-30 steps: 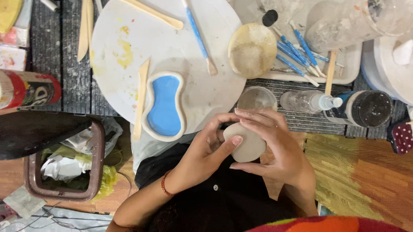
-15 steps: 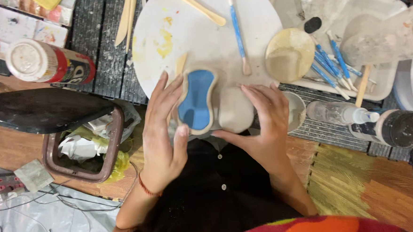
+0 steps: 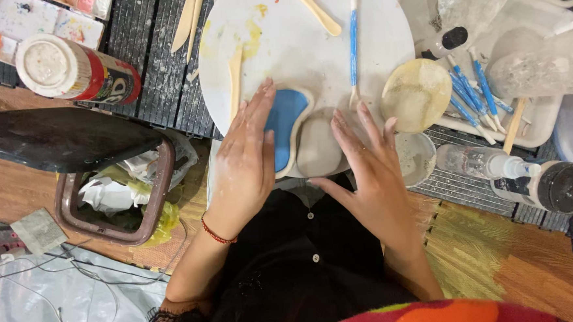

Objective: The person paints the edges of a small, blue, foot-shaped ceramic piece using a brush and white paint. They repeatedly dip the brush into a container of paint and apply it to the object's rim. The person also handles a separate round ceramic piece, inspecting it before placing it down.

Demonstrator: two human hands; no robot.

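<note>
1. Since 1 second ago, both hands have dropped the small clay puck they cupped near the lap and now lie flat on the round board [image 3: 306,42]. The view has also shifted, so the board sits nearer the centre.
2. The bin [image 3: 115,199] at 9 o'clock holds crumpled white and yellow-green waste.
3. The can [image 3: 76,67] at 10 o'clock lies on its side, lid on; what is inside cannot be told.
4. The blue dish [image 3: 288,125], a curvy tray with a pale rim, rests at the board's 6 o'clock edge.
5. The tray [image 3: 545,111] at 2 o'clock holds blue-handled tools [image 3: 475,86].
6. The cup [image 3: 417,157] at 3 o'clock holds cloudy water.
7. The left hand [image 3: 247,160] is spread wide, flat, fingers together, covering the dish's left side and gripping nothing.
8. The right hand [image 3: 372,169] is open too, fingers splayed, its thumb and forefinger around the pale clay slab [image 3: 318,146] just beside the dish, at its 3 o'clock.
</note>
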